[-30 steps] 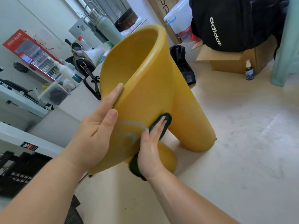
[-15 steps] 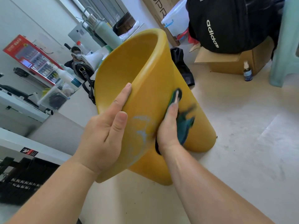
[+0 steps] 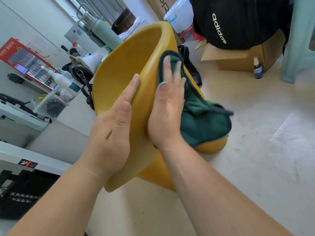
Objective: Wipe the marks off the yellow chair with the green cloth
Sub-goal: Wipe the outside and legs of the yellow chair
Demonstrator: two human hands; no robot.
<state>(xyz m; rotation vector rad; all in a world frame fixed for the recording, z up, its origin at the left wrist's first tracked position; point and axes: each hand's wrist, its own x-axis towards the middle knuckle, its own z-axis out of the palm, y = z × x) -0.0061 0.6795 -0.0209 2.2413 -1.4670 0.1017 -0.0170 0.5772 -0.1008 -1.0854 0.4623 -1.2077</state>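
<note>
1. Yellow chair (image 3: 119,74) sits on the pale floor (image 3: 255,167), tipped over toward the person. I think it is tipped so its outer side faces up and is easy to reach.
2. Left hand (image 3: 110,133) holds the chair by its thin edge. The thumb lies on the outer side and the pointer finger (image 3: 133,84) lies long and straight along the rim. The other fingers are hidden behind the wall, so I cannot tell how they bend. This hold looks like it stops the chair from sliding or falling while it gets rubbed.
3. Right hand (image 3: 167,113) is flat, with its fingers (image 3: 167,68) straight and spread. It does not grab anything. It presses the green cloth (image 3: 204,123) onto the chair's outer side, high up near the rim. A flat hand pushes more of the cloth onto the chair at once.
4. One part of the cloth is under the hand. The rest hangs loose down the side, toward the chair's round foot.
5. No marks show on the bare yellow parts. What is under the hand and cloth is hidden, and that spot is blurry.
6. Well apart from the chair, a black bag (image 3: 238,23) rests on a cardboard box (image 3: 238,60), and a small bottle (image 3: 257,70) stands just beside the box.
</note>
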